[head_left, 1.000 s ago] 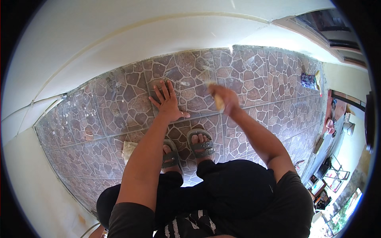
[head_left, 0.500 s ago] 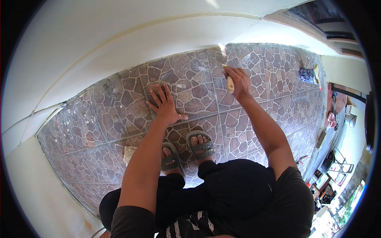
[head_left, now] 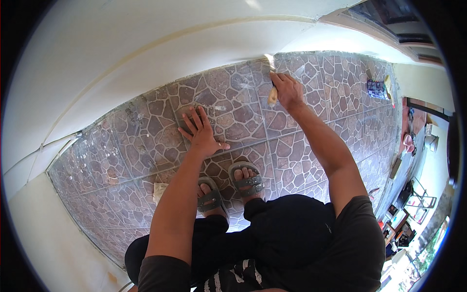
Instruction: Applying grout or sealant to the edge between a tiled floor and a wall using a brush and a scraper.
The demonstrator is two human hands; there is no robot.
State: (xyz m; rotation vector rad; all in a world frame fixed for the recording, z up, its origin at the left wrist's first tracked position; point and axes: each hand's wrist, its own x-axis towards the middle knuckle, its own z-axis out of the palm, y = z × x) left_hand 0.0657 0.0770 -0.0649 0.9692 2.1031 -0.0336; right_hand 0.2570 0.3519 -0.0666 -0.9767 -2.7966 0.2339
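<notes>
My right hand [head_left: 290, 91] grips a paintbrush by its pale wooden handle [head_left: 273, 96], close to the foot of the white wall. The fingers cover the brush's middle, and its bristle end is hardly visible. To the left, my left hand [head_left: 205, 139] rests flat on the patterned floor tiles [head_left: 238, 127], fingers spread and nothing in it. Whitish smears and specks mark the tiles between the hands and along the wall.
The white wall [head_left: 160, 63] curves along the far side. A paint can [head_left: 377, 89] stands at the right. A pale cloth-like piece [head_left: 159, 191] lies beside my left forearm. My sandalled feet [head_left: 247, 179] are between my arms. Household clutter [head_left: 401, 228] fills the far right.
My right hand has moved a little away from me and slightly left with the paintbrush, nearer the wall's foot. My left hand has stayed nearly still on the floor.
</notes>
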